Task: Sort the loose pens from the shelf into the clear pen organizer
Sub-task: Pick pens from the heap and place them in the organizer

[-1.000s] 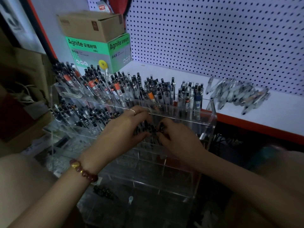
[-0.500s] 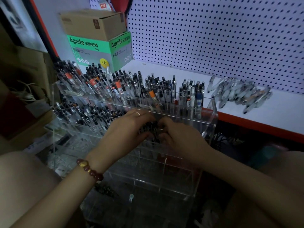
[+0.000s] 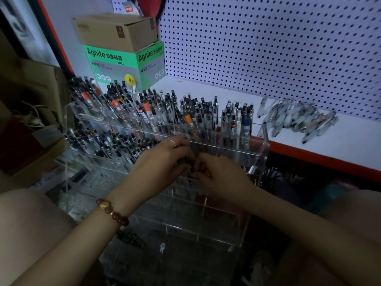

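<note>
Left hand (image 3: 158, 162) and right hand (image 3: 222, 174) meet at the middle tier of the clear pen organizer (image 3: 261, 141), both gripping a bundle of dark pens (image 3: 184, 162) between them. Loose pens (image 3: 296, 118) lie on the shelf (image 3: 350, 147) at two o'clock, well apart from both hands.

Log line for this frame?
left hand, right hand: gripping pen bunch at clear organizer | loose pens: piled on shelf | stage: sorting
</note>
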Demonstrator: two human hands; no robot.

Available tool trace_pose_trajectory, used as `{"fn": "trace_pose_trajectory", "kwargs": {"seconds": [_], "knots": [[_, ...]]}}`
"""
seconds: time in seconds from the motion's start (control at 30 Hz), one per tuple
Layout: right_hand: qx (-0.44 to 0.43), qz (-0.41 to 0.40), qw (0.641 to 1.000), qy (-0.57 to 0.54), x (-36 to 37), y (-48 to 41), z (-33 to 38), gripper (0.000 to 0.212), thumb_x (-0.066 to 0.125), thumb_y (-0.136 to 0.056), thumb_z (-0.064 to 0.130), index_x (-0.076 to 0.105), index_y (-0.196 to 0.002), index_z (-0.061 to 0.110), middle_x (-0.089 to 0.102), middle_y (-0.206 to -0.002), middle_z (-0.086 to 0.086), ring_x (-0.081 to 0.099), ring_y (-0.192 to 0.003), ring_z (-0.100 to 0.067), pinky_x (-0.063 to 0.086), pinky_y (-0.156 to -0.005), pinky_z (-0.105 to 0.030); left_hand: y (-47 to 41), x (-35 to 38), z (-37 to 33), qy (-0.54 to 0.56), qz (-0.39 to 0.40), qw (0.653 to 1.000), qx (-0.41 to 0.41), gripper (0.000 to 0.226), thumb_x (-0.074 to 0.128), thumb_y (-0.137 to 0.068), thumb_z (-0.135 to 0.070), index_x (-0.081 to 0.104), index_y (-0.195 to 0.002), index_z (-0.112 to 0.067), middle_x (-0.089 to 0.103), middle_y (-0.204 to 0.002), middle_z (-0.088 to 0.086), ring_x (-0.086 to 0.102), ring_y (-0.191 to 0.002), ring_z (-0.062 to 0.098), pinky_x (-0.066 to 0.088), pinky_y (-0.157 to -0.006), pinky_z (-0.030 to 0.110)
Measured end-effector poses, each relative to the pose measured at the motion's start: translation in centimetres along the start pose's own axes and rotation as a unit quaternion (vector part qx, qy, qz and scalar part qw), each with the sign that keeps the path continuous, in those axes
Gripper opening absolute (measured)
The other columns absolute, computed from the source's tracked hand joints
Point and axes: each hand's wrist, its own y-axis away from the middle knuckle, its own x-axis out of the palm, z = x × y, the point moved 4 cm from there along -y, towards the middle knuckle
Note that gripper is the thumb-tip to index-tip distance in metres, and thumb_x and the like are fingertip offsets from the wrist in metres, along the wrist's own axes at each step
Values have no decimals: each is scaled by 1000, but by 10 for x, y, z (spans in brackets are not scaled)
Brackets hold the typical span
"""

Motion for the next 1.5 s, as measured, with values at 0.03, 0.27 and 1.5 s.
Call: {"fn": "trace_pose_trajectory", "kwargs": {"seconds": [0.03, 0.27, 1.5], "knots": [[-7, -2, 1000, 15, -3, 1, 0, 13, 57, -92, 32, 58, -101, 23, 68, -91, 3, 63, -84, -15, 44, -65, -27, 0, -3, -1, 6, -6, 1000, 5, 19, 71, -81, -18, 66, -98, -24, 58, -110, -5, 59, -95, 17, 53, -57, 33], [-127, -26, 987, -95, -71, -1, 15, 19, 53, -93, 33, 57, -78, 22, 51, -55, 10, 49, -48, -6, 36, -49, -12, -31, -53, -14, 45, -91, 993, 54, 22, 51, -93, -31, 66, -93, -16, 60, -97, -4, 58, -88, 15, 52, -64, 40], [252, -171, 949, 80, -119, -119, -207, 5, 52, -88, 13, 51, -92, 16, 59, -81, -1, 56, -80, -24, 39, -72, -31, -218, 4, 20, 285, -16, 953, -105, 16, 54, -94, -22, 63, -87, -32, 60, -86, -16, 57, -72, 26, 48, -60, 32]]}}
